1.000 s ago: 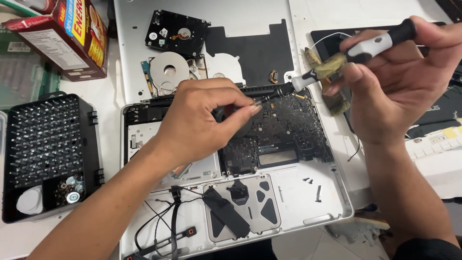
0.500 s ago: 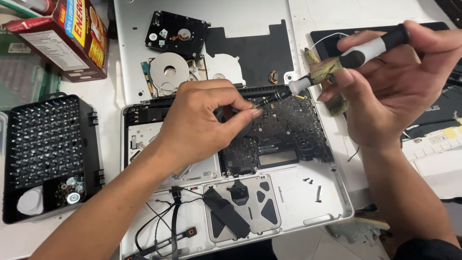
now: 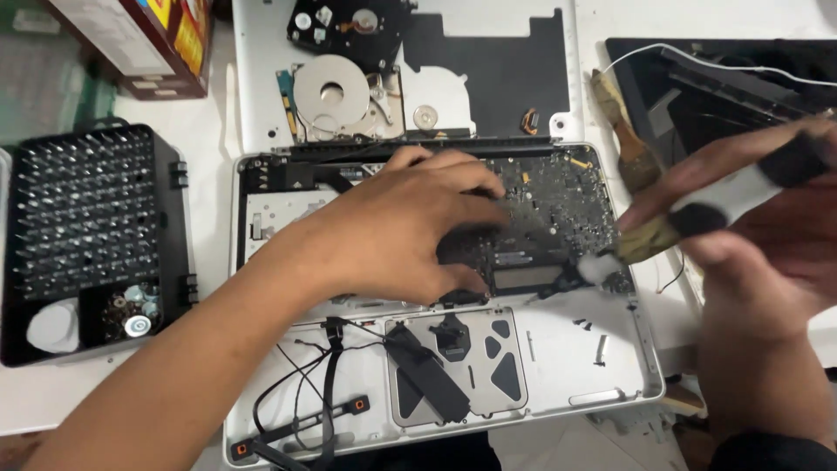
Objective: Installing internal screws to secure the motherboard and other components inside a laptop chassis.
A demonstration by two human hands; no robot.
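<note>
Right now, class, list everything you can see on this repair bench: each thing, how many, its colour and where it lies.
Opened white laptop shell: one, centre, its dark circuit board exposed.
Silver optical drive with round disc hub: one, top centre.
Black tray of screwdriver bits: one, far left.
Red and yellow cardboard box: one, top left corner.
Loose black cables: a few, bottom left of the shell.
Black screen panel: one, top right.
Worn brown-handled brush: one, lying right of the shell.
White-and-black handled tool: one, blurred, tip at the board's right edge.
Left hand: resting on the board.
Right hand: gripping the tool.
</note>
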